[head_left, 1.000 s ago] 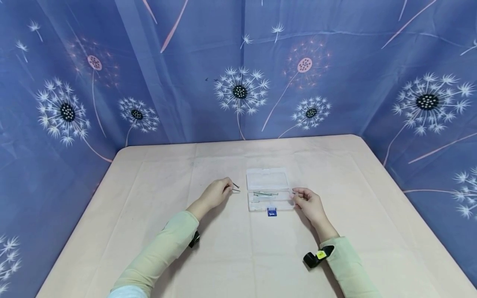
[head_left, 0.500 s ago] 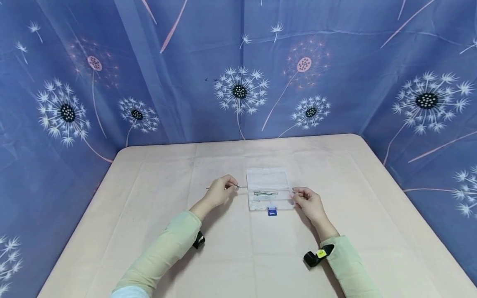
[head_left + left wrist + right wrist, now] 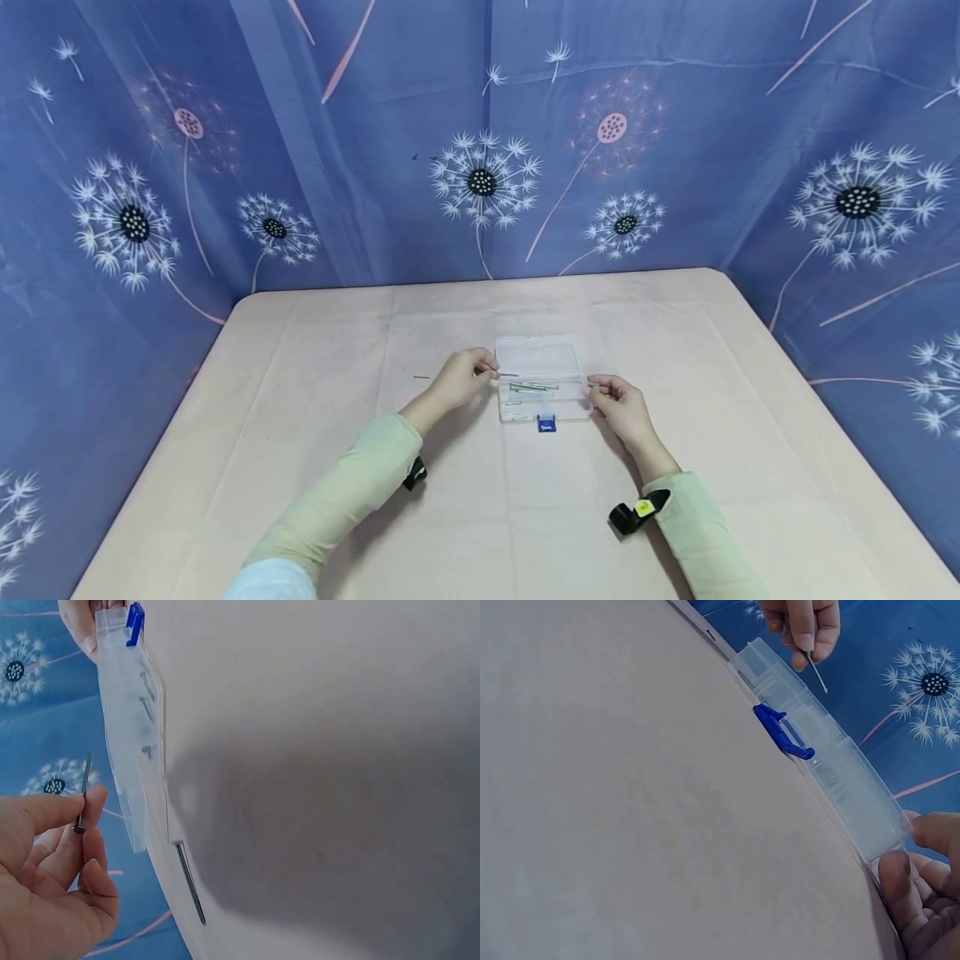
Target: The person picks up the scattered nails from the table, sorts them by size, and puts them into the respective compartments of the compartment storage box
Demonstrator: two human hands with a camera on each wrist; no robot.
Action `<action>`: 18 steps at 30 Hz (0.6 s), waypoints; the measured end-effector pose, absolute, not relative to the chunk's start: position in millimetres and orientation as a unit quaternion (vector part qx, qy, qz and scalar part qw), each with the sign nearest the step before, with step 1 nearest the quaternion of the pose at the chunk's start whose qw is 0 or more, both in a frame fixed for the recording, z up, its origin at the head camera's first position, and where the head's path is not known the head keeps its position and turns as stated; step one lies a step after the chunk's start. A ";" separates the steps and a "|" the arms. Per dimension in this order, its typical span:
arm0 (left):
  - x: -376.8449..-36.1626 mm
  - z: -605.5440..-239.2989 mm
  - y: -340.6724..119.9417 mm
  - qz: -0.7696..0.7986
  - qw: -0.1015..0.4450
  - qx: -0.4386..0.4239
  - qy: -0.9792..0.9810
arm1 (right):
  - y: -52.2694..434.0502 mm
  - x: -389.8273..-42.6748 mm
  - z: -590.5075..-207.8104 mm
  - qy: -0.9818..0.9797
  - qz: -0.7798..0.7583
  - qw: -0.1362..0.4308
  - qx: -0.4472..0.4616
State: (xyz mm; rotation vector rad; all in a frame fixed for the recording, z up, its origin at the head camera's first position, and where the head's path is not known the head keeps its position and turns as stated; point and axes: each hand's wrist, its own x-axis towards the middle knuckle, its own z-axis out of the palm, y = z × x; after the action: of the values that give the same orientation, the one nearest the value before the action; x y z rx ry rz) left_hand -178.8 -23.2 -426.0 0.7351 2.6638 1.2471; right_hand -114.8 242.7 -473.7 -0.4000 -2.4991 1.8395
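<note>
My left hand [image 3: 467, 379] pinches a grey metal nail [image 3: 87, 776] between thumb and fingertips, its point toward the right. In the head view this nail overlaps the left part of the clear plastic box [image 3: 562, 410], close to the hinge. The box lies with its lid [image 3: 534, 357] folded back. Several longer nails [image 3: 534, 387] rest in its rear compartment, and smaller ones [image 3: 512, 403] sit further forward. At the right end, my right hand [image 3: 618, 406] grips the box wall between thumb and fingers, best seen in the right wrist view.
Another nail [image 3: 189, 881] lies on the tablecloth, left of the box and behind the left hand. A blue latch [image 3: 547, 423] sticks out from the box's front edge. A blue dandelion-print curtain [image 3: 360, 167] stands around the back and sides of the table.
My left hand has moved right with the nail, from beside the box to over its left part. The loose nail on the table now shows behind it. The right hand stays put.
</note>
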 end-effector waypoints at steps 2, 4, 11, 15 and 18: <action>-177.4 -424.7 -19.4 0.409 0.064 0.249 0.875 | 242.8 -115.1 -474.1 -0.800 0.586 0.006 -0.129; -176.4 -424.5 -15.5 0.408 0.074 0.255 0.873 | 243.3 -114.9 -474.7 -0.800 0.587 0.004 -0.127; -175.6 -427.6 -3.1 0.398 0.088 0.269 0.873 | 242.5 -114.0 -475.3 -0.787 0.603 0.009 -0.130; -176.0 -429.7 3.5 0.395 0.098 0.270 0.873 | 241.5 -113.9 -473.4 -0.789 0.600 0.012 -0.131; -176.4 -430.8 7.5 0.393 0.101 0.267 0.874 | 241.4 -114.3 -472.9 -0.792 0.595 0.012 -0.131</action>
State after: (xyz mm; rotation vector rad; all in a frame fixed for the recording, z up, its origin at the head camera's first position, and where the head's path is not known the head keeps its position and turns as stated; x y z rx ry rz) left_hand -176.4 7.5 -430.8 0.7895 2.5811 1.1616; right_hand -114.3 241.4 -472.9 -0.4098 -2.4709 1.8568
